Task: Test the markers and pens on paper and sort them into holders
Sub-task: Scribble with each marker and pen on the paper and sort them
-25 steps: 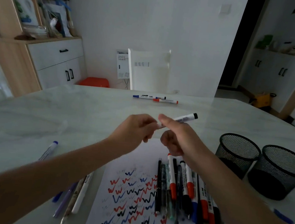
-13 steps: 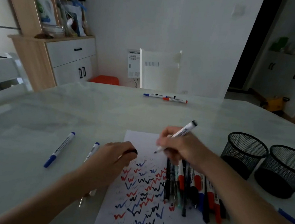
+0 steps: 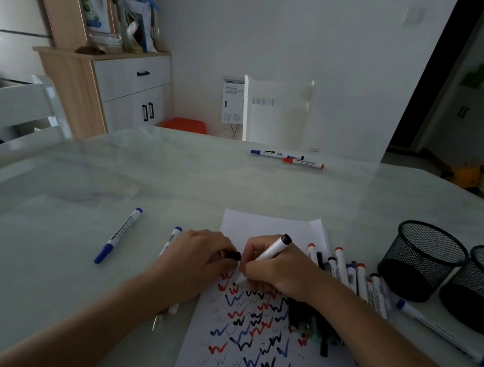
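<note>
My right hand [image 3: 280, 270] grips an uncapped white marker [image 3: 270, 251] with a black end, its tip down on the white paper [image 3: 272, 227] among red, blue and black squiggles. My left hand [image 3: 199, 257] rests on the paper's left edge and pinches the marker's black cap [image 3: 234, 255]. A row of several red, blue and black markers and pens [image 3: 348, 274] lies on the paper's right side, partly under my right forearm. Two black mesh holders [image 3: 423, 258] [image 3: 482, 286] stand at the right.
Loose blue-capped markers lie left of the paper [image 3: 118, 235] [image 3: 172, 237] and at the right front [image 3: 446, 335]. Two more markers [image 3: 287, 157] lie at the table's far edge. A white chair [image 3: 276, 111] stands behind the table; another chair back [image 3: 10, 114] is at left.
Both hands came down from mid-air to the paper. My left hand pulled the black cap off and settled left; my right hand brought the marker's tip onto the sheet.
</note>
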